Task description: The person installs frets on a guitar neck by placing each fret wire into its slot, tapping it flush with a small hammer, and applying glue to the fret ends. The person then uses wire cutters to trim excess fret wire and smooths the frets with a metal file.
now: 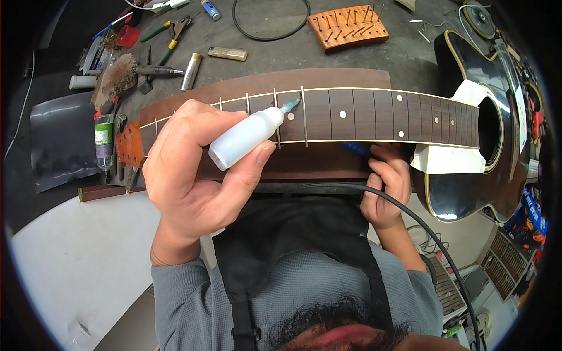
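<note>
My left hand (193, 164) pinches a small white squeeze bottle (243, 140) between thumb and fingers, tilted with its thin nozzle (290, 106) pointing at a fret wire (304, 126). Several metal fret wires stick out past the edges of the dark fretboard (369, 114) on its left part; farther right the slots show as thin lines. The neck belongs to a black acoustic guitar (456, 196) lying on its back. My right hand (389, 187) has curled fingers below the near edge of the neck, beside a blue thing (355, 148) mostly hidden under it. What those fingers hold is hidden.
A wooden block with metal pins (349, 28), a lighter (228, 54), cutters (174, 38), a brush (123, 75) and a green-labelled bottle (104, 143) lie on the dark bench. A brown sheet (345, 78) lies under the neck. A black cable (421, 225) runs past my right hand.
</note>
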Demonstrator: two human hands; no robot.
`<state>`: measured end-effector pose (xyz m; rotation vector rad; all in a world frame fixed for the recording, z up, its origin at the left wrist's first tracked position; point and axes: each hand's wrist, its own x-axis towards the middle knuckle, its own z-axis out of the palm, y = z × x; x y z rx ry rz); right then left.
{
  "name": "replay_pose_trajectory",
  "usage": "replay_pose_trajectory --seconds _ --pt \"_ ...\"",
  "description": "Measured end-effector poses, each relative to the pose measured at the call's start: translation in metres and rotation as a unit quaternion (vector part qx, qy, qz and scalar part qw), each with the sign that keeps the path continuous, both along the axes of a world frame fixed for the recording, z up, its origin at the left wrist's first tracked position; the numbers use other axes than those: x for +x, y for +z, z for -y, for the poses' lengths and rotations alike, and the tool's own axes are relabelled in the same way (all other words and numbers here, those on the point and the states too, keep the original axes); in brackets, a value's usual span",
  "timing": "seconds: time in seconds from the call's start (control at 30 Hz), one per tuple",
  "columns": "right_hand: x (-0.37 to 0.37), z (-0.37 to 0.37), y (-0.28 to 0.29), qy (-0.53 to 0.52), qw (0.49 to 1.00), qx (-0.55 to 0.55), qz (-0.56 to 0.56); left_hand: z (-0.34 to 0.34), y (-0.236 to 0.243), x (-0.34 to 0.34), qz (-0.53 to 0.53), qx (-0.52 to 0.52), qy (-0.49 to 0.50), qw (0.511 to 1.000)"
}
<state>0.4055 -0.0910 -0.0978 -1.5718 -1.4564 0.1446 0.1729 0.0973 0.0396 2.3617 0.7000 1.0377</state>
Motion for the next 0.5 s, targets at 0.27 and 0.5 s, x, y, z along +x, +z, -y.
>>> replay_pose_trajectory --seconds 0.27,0.5 --pt "0.0 0.0 0.0 -0.002 1.0 -0.004 0.004 0.009 0.003 -0.005 -0.022 -0.019 -0.01 1.0" --pt "0.001 -0.005 0.001 0.001 1.0 0.019 0.018 0.016 0.006 -0.006 -0.025 -0.027 -0.008 0.999"
